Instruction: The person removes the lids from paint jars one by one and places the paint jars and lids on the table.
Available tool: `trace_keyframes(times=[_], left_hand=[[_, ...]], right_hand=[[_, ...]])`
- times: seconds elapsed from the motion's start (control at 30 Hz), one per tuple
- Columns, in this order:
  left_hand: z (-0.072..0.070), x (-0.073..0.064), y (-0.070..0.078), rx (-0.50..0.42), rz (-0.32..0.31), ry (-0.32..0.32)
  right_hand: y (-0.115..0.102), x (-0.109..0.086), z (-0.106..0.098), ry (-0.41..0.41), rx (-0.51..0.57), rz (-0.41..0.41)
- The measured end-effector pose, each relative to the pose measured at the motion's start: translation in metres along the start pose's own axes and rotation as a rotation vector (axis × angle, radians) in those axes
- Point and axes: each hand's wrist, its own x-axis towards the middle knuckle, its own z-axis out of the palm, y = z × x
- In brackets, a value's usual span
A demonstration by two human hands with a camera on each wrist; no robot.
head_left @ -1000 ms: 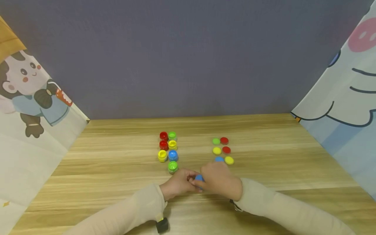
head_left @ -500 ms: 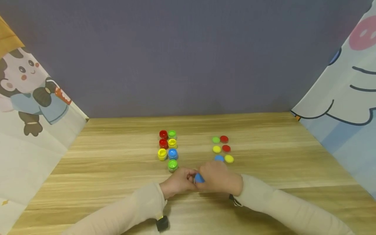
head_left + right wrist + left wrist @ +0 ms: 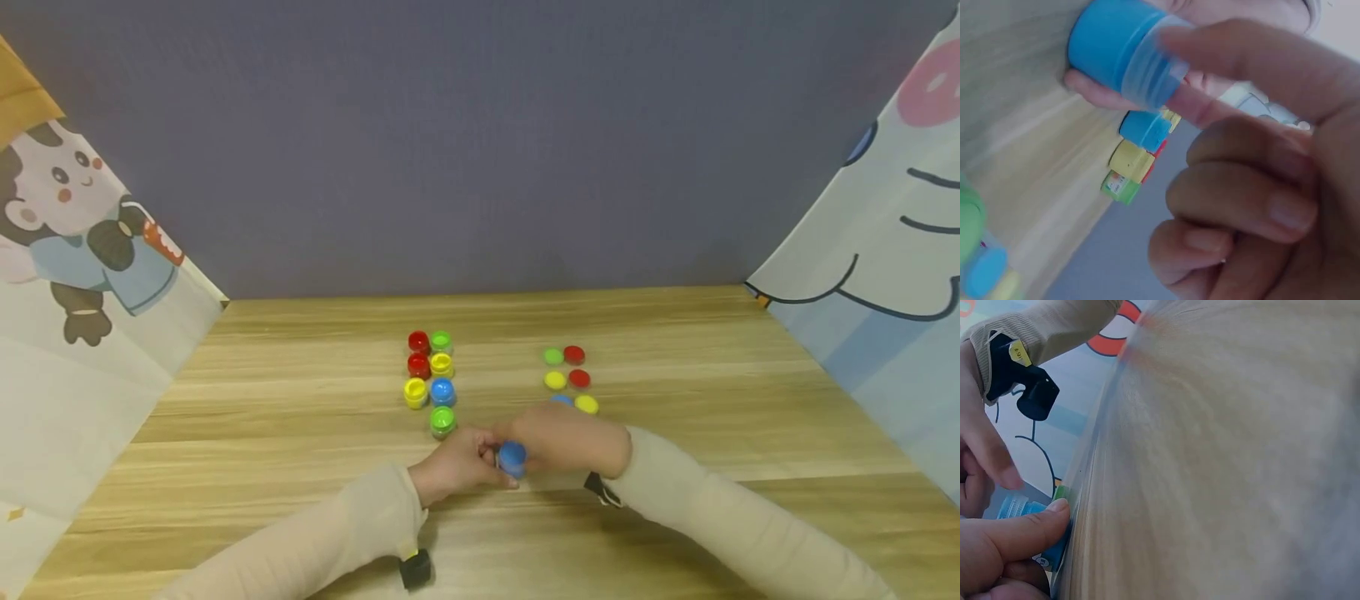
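My left hand (image 3: 461, 458) grips a small blue jar (image 3: 1107, 44) just above the table, its thumb pressed along the side in the left wrist view. The jar stands tilted, with blue filling its body and a clear ribbed lid (image 3: 1150, 65) at its end. At that lid is my right hand (image 3: 566, 437), thumb and forefinger around its edge, the other fingers curled toward the palm in the right wrist view. In the head view, the back of the right hand hides part of the grip.
Several lidless jars in red, yellow, green and blue stand in two columns, a green jar (image 3: 442, 422) nearest the left hand. Beyond the right hand lie loose lids, among them a yellow lid (image 3: 587, 404) and a red lid (image 3: 579, 379). A grey partition (image 3: 480, 150) rises behind the wooden table (image 3: 300, 417).
The right hand has turned at the wrist around the lid, and more of the jar's blue top shows in the head view. The left hand keeps its hold in nearly the same place.
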Motion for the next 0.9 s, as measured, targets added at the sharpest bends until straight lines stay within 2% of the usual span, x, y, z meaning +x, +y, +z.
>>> trace_keyframes(times=[0.1, 0.17, 0.3, 0.4, 0.47, 0.77, 0.9], left_hand=[[0.0, 0.0, 0.0, -0.009, 0.016, -0.005], [0.001, 0.001, 0.001, -0.011, 0.013, -0.005], [0.001, 0.002, 0.0, 0.002, -0.016, 0.007], [0.002, 0.003, -0.001, 0.007, -0.032, 0.014], [0.001, 0.003, 0.0, -0.002, -0.033, 0.01], [0.002, 0.003, 0.0, -0.027, -0.022, -0.004], [0.001, 0.003, 0.0, -0.005, -0.015, -0.002]], right_hand=[[0.002, 0.0, 0.003, 0.022, 0.064, 0.049], [-0.001, -0.001, 0.007, 0.082, 0.065, 0.109], [-0.009, -0.001, 0.017, 0.183, -0.064, 0.242], [-0.013, -0.001, 0.02, 0.173, -0.163, 0.325], [-0.016, -0.001, 0.021, 0.163, -0.176, 0.355], [-0.018, 0.0, 0.023, 0.196, -0.189, 0.337], [-0.016, -0.002, 0.021, 0.199, -0.124, 0.284]])
